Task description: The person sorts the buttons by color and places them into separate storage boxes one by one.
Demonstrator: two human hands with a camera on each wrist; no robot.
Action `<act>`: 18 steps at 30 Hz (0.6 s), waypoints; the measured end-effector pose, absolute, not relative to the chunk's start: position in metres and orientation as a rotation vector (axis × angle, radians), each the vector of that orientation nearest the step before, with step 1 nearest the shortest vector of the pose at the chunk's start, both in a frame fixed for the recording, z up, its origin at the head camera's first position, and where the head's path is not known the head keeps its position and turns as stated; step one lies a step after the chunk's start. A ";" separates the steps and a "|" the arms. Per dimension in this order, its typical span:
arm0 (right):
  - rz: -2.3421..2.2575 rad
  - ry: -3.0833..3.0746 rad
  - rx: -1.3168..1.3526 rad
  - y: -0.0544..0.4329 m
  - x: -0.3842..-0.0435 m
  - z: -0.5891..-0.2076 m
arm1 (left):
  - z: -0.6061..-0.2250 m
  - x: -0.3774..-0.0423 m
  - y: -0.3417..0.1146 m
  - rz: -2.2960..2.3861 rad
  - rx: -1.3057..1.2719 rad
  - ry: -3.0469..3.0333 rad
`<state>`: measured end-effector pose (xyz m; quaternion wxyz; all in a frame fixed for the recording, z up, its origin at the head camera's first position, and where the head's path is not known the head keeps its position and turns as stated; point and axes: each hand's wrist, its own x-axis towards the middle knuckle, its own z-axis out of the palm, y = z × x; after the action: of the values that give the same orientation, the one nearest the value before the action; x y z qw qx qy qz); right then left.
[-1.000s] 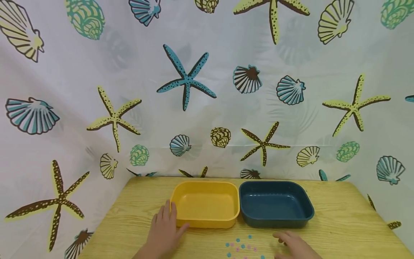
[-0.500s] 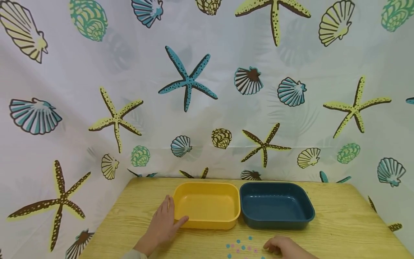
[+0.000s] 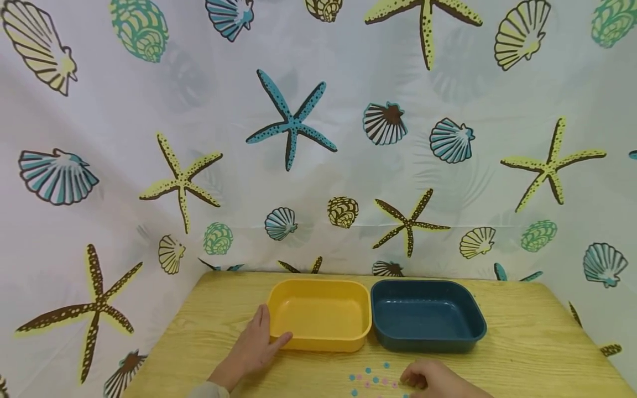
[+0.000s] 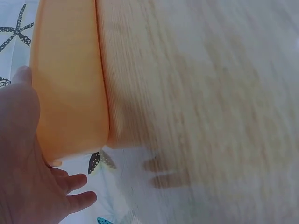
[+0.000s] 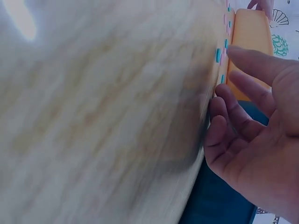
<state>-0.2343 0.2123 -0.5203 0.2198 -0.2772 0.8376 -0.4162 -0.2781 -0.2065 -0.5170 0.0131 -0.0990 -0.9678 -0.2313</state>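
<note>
A yellow plastic tray (image 3: 318,344) stands on the table, its left end touched by my left hand (image 3: 254,345). The thumb lies at the tray's front rim and the fingers run along its left side; in the left wrist view several fingertips (image 4: 74,183) stick out past the tray's end. Small flat blue discs (image 3: 375,380) and pink discs (image 3: 367,385) lie scattered before the trays. Just right of them hovers or rests my right hand (image 3: 432,378). In the right wrist view its thumb and forefinger are apart near a blue disc (image 5: 218,55), the other fingers loosely curled.
A dark blue tray (image 3: 429,344) stands right beside the yellow one. Both sit on a wood-grain table (image 3: 527,331). Behind and to the sides hangs a white cloth (image 3: 318,166) printed with shells and starfish.
My right hand has moved left toward the discs, its fingers drawing in. The left hand has settled against the yellow tray's left end. The trays stay in place.
</note>
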 end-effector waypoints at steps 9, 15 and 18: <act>-1.177 2.284 -0.910 0.212 -0.241 -0.524 | -0.513 -0.279 -0.205 -0.719 -0.314 -3.023; -1.196 2.280 -0.810 0.209 -0.240 -0.524 | -0.511 -0.278 -0.206 -0.724 -0.289 -3.050; -1.207 2.256 -0.801 0.208 -0.239 -0.525 | -0.511 -0.277 -0.206 -0.727 -0.291 -3.051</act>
<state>-0.2389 0.2079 -0.5248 0.2282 -0.2910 0.8193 -0.4383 -0.2768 -0.2064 -0.5112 -0.0043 -0.0925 -0.9686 -0.2307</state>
